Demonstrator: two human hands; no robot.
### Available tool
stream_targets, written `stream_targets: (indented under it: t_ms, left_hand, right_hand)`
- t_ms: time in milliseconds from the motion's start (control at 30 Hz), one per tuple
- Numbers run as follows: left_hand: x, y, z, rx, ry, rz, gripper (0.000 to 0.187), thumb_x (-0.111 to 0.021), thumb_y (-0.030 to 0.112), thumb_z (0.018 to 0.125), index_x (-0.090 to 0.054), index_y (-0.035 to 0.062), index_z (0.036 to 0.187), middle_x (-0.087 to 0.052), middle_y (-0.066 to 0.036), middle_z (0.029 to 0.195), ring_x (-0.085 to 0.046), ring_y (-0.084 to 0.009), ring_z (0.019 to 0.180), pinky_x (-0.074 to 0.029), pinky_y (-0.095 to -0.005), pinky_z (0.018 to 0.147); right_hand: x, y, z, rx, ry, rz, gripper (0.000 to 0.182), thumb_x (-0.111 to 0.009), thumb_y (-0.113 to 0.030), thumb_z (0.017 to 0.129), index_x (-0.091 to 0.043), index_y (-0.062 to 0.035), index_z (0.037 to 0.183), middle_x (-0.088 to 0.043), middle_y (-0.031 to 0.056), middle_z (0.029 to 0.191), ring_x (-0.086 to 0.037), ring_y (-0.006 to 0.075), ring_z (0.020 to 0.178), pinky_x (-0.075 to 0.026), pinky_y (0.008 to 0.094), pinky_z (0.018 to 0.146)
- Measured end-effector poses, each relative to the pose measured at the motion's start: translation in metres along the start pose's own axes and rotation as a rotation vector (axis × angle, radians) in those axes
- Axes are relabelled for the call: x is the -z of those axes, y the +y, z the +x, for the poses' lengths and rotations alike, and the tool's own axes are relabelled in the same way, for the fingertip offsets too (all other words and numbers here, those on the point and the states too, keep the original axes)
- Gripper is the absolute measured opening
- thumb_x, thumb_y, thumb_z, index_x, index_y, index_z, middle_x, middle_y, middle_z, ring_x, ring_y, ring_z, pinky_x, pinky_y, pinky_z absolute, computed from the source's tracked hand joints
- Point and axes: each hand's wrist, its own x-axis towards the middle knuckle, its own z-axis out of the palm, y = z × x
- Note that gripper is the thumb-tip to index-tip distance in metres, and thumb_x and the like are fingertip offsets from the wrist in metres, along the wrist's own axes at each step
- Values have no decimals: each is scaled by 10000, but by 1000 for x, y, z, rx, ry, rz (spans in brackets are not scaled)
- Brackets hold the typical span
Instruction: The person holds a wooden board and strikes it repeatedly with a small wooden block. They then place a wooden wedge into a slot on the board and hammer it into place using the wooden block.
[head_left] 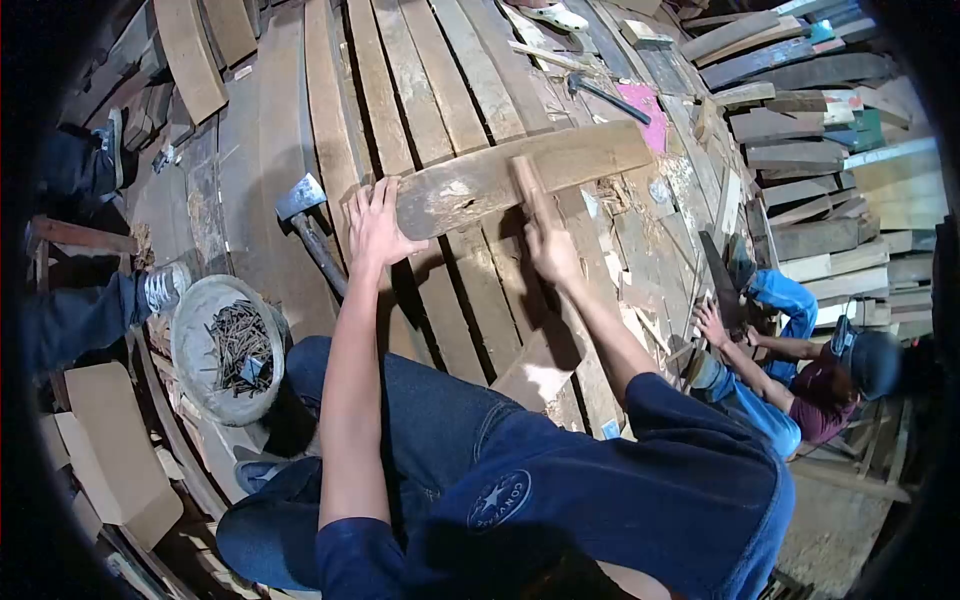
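A curved wooden board (590, 155) with a rough, chipped patch near its left end lies crosswise over several long planks. My left hand (377, 225) grips the board's left end, fingers along the far side and thumb at the near corner. My right hand (552, 250) is closed around a short brown wooden-looking stick (527, 183), blurred, whose far end overlaps the board's middle. I cannot tell exactly what this piece is. A hammer (305, 200) with a dark handle lies on the planks left of my left hand.
At lower left stands a bucket (185, 350) of nails (240, 345). Another hammer (598, 93) lies beyond the board beside pink paper (645, 115). A person (800, 370) with a handsaw (722, 280) crouches at right, near stacked wood (830, 235). Another person's leg (90, 310) shows at left.
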Motion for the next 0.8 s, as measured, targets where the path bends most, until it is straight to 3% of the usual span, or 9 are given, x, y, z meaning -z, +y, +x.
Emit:
stream_targets:
  t_ms: [33,167,200,333,400,500,567,700,800]
  left_hand:
    - [1,1,-1,7,-5,-10,1167,-944,379,470,-411,93,1468,-488,-113,1435,-436,-380,1324,-317,-537,1175]
    - [4,5,-5,7,5,-9,1174,-946,391,473,-410,85,1472,-488,-121,1435,-437,-381,1312,-311,-542,1169]
    - [3,5,-6,4,8,-1,1176,-945,393,476,-409,79,1474,-488,-125,1435,-435,-383,1312,-308,-544,1168]
    - [0,5,-10,-6,20,-10,1189,-932,430,477,-415,42,1475,-485,-149,1438,-427,-391,1310,-301,-549,1160]
    - [3,4,-8,-4,33,9,1195,-926,443,469,-420,38,1473,-478,-155,1445,-422,-396,1310,-299,-548,1162]
    - [4,2,-8,2,-10,-51,1191,-926,429,470,-419,41,1474,-477,-153,1448,-415,-397,1325,-295,-545,1169]
    - [2,2,-8,8,-3,-29,1189,-928,421,470,-416,48,1477,-478,-152,1445,-415,-396,1332,-290,-556,1169]
    - [-4,2,-11,-5,23,-34,1210,-933,427,476,-394,67,1497,-478,-155,1452,-411,-423,1348,-284,-583,1171]
    - [-8,-2,-14,15,24,-20,1218,-931,430,481,-383,73,1509,-467,-155,1470,-395,-431,1371,-300,-592,1163]
  right_hand:
    - [-7,-6,-10,172,-37,46,801,-582,-183,960,-155,-218,1637,-689,308,820,-671,508,704,-565,567,655]
    - [23,23,10,-8,-76,-35,735,-565,-273,981,-208,-307,1623,-682,328,833,-674,524,758,-556,589,705]
    - [31,32,23,-237,-143,-75,733,-566,-280,986,-204,-305,1623,-681,329,829,-676,522,751,-556,588,686]
    - [6,6,16,-255,-5,-62,770,-543,-171,968,-161,-237,1633,-677,352,872,-679,513,799,-553,581,714]
    - [-1,-23,-9,112,-66,112,780,-551,-171,955,-180,-271,1633,-682,341,1027,-676,504,902,-557,569,814]
    - [12,1,-12,190,-225,-62,777,-562,-210,958,-189,-304,1632,-681,334,1077,-684,494,908,-562,575,825]
    - [16,28,11,-10,-176,-108,788,-560,-248,983,-122,-297,1636,-686,333,833,-682,503,727,-571,583,665]
    - [23,11,32,-212,-70,7,667,-513,-221,1023,-223,-238,1623,-671,313,777,-657,505,668,-523,570,591]
    - [-2,-26,-3,132,-100,58,769,-544,-143,936,-217,-217,1627,-665,330,793,-637,515,661,-548,582,654]
